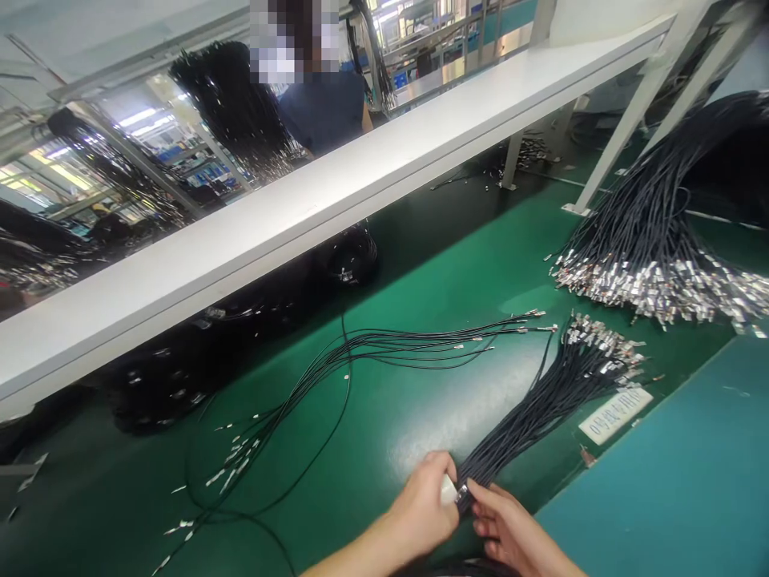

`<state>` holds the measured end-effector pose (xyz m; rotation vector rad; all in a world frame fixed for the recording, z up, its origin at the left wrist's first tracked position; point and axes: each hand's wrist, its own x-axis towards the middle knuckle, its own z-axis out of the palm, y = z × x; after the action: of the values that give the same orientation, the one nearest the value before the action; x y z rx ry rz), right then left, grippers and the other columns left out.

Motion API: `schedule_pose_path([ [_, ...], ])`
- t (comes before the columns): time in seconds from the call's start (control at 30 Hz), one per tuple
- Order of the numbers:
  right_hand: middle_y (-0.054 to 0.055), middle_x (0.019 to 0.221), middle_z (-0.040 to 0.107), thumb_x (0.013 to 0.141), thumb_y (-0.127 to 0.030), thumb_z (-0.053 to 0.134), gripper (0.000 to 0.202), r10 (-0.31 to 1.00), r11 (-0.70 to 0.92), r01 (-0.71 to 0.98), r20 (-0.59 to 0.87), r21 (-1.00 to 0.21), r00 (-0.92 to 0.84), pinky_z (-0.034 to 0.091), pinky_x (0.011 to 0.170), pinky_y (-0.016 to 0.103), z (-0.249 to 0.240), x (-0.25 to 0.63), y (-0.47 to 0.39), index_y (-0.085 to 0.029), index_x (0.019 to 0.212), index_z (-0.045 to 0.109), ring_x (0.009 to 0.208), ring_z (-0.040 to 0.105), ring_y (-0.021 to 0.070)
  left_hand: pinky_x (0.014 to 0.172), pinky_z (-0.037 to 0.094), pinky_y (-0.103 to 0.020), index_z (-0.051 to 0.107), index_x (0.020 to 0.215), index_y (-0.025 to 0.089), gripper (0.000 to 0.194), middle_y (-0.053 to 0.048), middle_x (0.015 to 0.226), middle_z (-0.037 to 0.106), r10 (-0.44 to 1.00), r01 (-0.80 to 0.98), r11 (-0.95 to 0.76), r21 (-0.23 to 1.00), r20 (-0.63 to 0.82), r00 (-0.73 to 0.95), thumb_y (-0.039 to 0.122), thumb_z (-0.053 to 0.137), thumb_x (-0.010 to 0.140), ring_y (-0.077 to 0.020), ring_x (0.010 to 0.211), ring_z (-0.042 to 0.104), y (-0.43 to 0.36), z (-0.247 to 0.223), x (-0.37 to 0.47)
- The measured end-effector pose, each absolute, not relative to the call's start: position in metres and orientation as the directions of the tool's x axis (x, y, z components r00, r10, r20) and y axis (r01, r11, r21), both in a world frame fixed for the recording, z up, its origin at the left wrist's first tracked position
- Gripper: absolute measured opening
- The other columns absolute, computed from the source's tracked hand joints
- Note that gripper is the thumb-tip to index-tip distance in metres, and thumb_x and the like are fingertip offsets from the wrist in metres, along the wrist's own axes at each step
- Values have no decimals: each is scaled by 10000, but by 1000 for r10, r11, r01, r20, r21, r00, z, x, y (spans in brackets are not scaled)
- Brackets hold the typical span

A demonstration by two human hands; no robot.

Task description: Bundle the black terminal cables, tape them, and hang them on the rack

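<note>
A thick bundle of black cables (517, 417) with silvery terminals at its far end lies slanting across the green table. My left hand (426, 501) is closed round the near part of this bundle. A small white object (448, 490) shows between its thumb and fingers; its kind is unclear. My right hand (508, 525) touches the bundle from the other side, fingers curled and thumb close to a small shiny piece (462, 491). What its fingertips pinch is hidden. Left of the hands lies a loose, thinner group of black cables (360, 340) with pale tips.
A white raised shelf (336, 188) crosses above the green table (420, 417). At right rests a large heap of black cables (649, 200) with metal ends. A white label (616, 415) sits by the blue-green surface (678, 457). Behind the shelf are hanging cables (234, 112) and a person (324, 112).
</note>
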<state>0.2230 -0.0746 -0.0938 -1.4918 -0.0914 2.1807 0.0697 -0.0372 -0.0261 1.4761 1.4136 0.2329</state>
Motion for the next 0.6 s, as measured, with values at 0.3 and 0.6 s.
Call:
schedule_pose_path([
  [0.3, 21, 758, 667, 520, -555, 865, 577, 512, -810, -461, -821, -363, -252, 480, 567, 261, -87, 204, -88, -227, 886, 562, 680, 668, 194, 807, 451, -335, 569, 853, 194, 110, -72, 845, 612, 881, 519, 348, 781, -462, 104, 156, 508, 769, -211, 803, 582, -69, -45, 78],
  [0.6, 28, 721, 697, 531, -240, 627, 206, 435, -900, -192, -826, -390, -360, 464, 622, 270, -94, 230, -79, -232, 737, 628, 822, 672, 234, 587, 553, -430, 583, 769, 195, 507, 8, 453, 567, 453, 217, 802, 557, -803, 386, 688, 493, 846, -189, 378, 553, -27, -110, 70],
])
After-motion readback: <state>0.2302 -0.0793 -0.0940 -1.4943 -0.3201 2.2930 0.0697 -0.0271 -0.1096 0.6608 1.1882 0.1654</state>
